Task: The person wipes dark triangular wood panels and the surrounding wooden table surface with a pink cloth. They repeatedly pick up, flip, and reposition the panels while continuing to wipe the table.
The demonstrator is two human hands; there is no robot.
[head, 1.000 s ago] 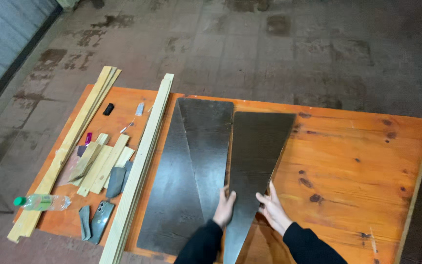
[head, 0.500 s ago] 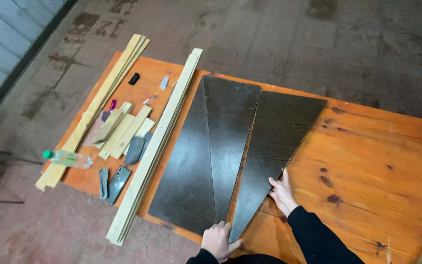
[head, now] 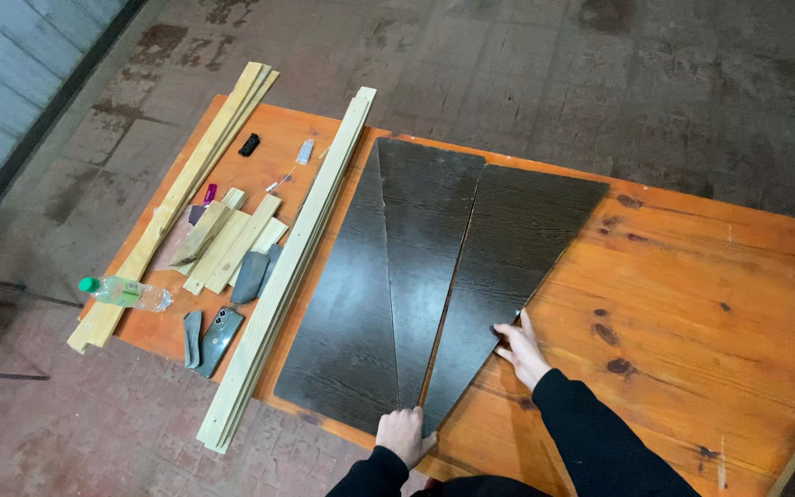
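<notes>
Head view. The orange varnished wooden table [head: 692, 285] serves as the landmark for all positions below.

Three dark brown wedge-shaped laminate panels lie flat on the middle of the table, fanned side by side with their narrow ends toward the table's near edge. The right dark wedge panel [head: 508, 248] touches the middle dark wedge panel [head: 425, 239] along most of one long edge; the left dark wedge panel [head: 347, 322] lies against the middle one on its other side.

The left hand [head: 404, 434] rests at the table's near edge, on the narrow tips of the middle and right panels. Its fingers are curled; whether they grip a tip or only press on it cannot be told.

The right hand [head: 519, 348] lies flat on the table surface with the fingers spread wide and the fingertips [head: 501, 329] touching the right long edge of the right panel. It holds nothing.

A bundle of long pale wooden slats [head: 292, 267] lies on the table just beside the left panel. A second pale slat bundle [head: 177, 198] lies along the table's left edge. Between the two bundles sit short pale wood offcuts [head: 227, 244], a dark smartphone [head: 218, 329] and a clear plastic bottle with a green cap [head: 126, 294].
</notes>
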